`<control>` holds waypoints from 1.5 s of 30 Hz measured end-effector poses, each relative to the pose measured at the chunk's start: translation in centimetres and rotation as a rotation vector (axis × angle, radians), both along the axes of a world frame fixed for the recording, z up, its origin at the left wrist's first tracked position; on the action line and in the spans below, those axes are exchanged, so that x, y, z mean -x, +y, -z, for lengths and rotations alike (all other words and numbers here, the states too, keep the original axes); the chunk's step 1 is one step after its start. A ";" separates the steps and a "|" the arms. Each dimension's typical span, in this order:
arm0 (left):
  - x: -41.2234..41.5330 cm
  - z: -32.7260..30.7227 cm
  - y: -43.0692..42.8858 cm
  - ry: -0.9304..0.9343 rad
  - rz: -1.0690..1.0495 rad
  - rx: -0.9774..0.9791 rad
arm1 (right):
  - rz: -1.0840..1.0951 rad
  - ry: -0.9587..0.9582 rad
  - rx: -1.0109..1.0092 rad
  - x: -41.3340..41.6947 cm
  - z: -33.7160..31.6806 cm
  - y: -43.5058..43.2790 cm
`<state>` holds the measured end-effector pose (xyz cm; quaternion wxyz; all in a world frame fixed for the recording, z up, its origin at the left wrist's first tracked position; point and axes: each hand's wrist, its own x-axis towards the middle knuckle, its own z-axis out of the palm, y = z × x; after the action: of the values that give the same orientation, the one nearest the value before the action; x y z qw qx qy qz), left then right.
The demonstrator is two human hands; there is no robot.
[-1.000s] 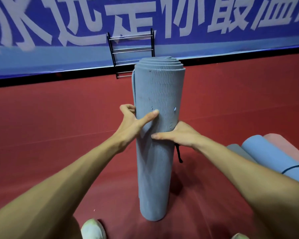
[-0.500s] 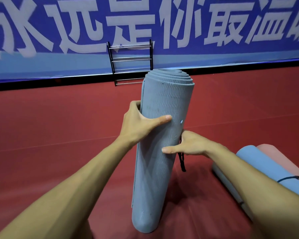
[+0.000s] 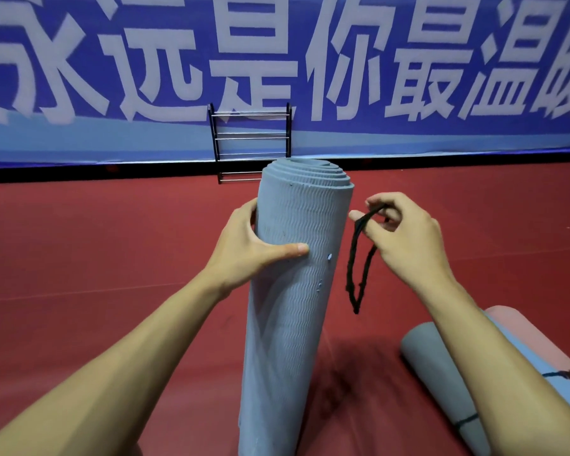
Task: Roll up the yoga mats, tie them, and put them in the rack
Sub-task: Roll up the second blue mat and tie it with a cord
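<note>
Cord (image 3: 359, 258) is now lifted clear of the rolled grey yoga mat (image 3: 290, 291) by the right hand (image 3: 405, 235), pinched between fingers; the mat, upright on the floor (image 3: 96, 258), is gripped by the left hand (image 3: 254, 251). Tying is judged next.

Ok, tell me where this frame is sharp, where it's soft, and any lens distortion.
Head view: the upright rolled mat, left hand and black cord in the right hand are crisp; banner lettering looks smeared; the floor line bows, a wide-angle effect; soft shadow beside the mat's base.
</note>
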<state>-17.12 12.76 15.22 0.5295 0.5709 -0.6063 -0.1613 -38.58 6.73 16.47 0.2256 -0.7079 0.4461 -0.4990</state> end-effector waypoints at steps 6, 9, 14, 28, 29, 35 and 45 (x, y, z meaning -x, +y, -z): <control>2.0 0.2 0.4 -0.143 0.018 -0.001 | -0.134 -0.180 -0.059 -3.2 -1.1 1.2; 2.4 0.2 0.3 -0.103 0.041 -0.036 | -0.034 -0.076 0.049 -3.7 -1.9 1.6; 3.0 -0.1 0.9 -0.091 0.145 -0.184 | 0.029 0.035 0.097 -4.4 -2.6 2.2; 4.7 -0.2 0.9 -0.008 0.089 -0.116 | 0.088 0.192 0.087 -2.6 -3.6 3.3; 4.9 -0.3 1.0 0.007 0.024 -0.082 | 0.078 0.203 0.088 -2.4 -3.7 3.4; 4.0 -0.9 0.0 0.084 -0.220 0.089 | -0.183 0.025 0.062 -1.3 -3.5 2.9; 2.4 -3.5 1.1 0.482 -0.182 -0.021 | -0.303 -0.066 0.106 -0.3 -3.4 1.4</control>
<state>-19.47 13.82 18.73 0.6653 0.5736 -0.4069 -0.2507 -38.27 8.14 19.85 0.2754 -0.7613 0.2995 -0.5050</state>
